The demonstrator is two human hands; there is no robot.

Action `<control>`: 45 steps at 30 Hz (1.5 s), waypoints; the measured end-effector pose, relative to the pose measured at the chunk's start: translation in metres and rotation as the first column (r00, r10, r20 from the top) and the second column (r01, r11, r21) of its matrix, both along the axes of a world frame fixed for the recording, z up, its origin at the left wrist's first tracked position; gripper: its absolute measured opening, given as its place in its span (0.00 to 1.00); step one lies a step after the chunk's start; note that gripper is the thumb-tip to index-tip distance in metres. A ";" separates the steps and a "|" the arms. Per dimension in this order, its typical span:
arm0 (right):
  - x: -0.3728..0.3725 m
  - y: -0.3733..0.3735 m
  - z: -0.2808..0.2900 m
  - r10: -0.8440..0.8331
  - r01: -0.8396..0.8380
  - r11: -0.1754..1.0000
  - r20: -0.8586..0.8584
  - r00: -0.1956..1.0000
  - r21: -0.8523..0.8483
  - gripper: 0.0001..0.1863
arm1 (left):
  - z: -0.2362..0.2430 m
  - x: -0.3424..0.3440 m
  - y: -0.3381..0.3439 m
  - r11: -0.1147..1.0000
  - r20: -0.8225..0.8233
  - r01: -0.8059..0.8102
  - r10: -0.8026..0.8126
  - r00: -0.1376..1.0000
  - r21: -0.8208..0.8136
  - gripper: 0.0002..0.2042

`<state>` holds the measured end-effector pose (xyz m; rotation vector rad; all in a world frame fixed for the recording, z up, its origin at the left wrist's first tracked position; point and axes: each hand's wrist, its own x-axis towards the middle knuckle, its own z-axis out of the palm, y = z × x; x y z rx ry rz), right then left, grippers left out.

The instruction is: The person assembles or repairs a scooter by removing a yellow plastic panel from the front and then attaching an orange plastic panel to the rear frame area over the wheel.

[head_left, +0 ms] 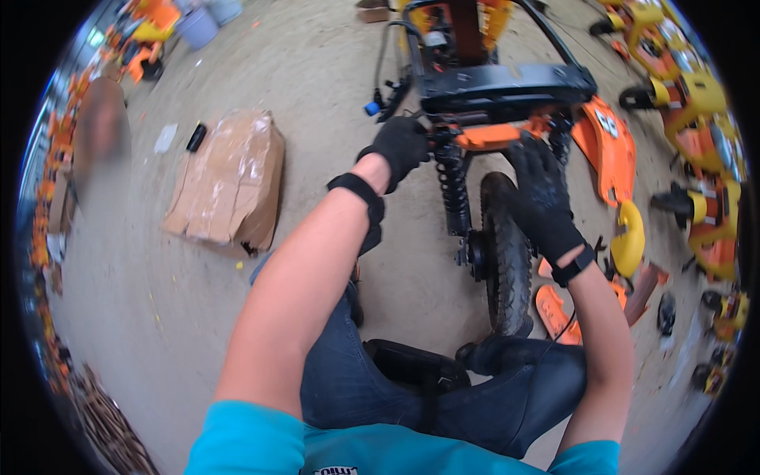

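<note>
In front of me stands a stripped scooter frame (507,85) with a black crossbar at its rear. Below it are a rear wheel (507,253) with a knobbly tyre and a black coil-spring shock absorber (453,186). An orange bar (487,138) runs across under the black crossbar. My left hand (398,150), in a black glove, is closed beside the top of the shock absorber; whatever its fingers grip is hidden. My right hand (542,194), also gloved, reaches over the tyre with fingers stretched toward the right end of the orange bar.
A taped cardboard box (226,182) lies on the floor at left, with a small black cylinder (196,137) by it. At right lie an orange body panel (606,150), a yellow fender-like part (628,237) and orange pieces (558,315). Yellow-orange scooters (701,103) line the right side.
</note>
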<state>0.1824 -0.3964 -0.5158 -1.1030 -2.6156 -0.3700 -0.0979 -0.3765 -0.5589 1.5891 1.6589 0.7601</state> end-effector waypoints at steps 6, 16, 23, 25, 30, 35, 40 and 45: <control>-0.006 -0.002 -0.001 -0.064 0.064 0.997 -0.002 0.998 -0.032 0.33 | -0.006 -0.012 0.008 0.984 -0.062 0.175 -0.173 0.983 0.028 0.12; 0.002 -0.002 0.002 -0.004 0.003 0.999 -0.011 1.000 -0.054 0.34 | 0.036 -0.007 0.004 0.955 -0.781 0.296 -0.205 0.589 -0.028 0.12; -0.005 -0.003 0.003 0.025 -0.025 0.999 -0.012 1.000 -0.036 0.34 | 0.029 -0.007 0.009 0.987 0.146 -0.043 0.067 0.987 -0.157 0.16; 0.002 -0.003 0.004 0.043 -0.043 0.999 -0.021 0.999 -0.019 0.33 | 0.030 -0.001 0.006 0.992 0.254 -0.008 0.041 0.966 -0.129 0.15; 0.000 -0.002 0.001 0.000 -0.001 0.999 -0.018 1.000 -0.033 0.32 | 0.017 -0.012 0.014 1.000 0.163 0.004 -0.002 0.987 -0.015 0.14; 0.001 -0.004 0.001 -0.009 0.009 0.999 -0.001 1.000 -0.039 0.32 | 0.009 -0.006 0.022 0.983 0.322 -0.171 0.182 0.929 -0.062 0.13; 0.002 -0.003 0.000 -0.010 0.010 0.999 -0.021 1.000 -0.032 0.31 | 0.013 -0.004 0.017 0.973 0.328 -0.229 0.230 0.916 -0.043 0.11; -0.006 -0.004 0.003 0.008 -0.009 1.000 -0.048 0.999 -0.022 0.31 | 0.015 -0.011 0.022 0.943 0.428 -0.297 0.333 0.840 -0.152 0.12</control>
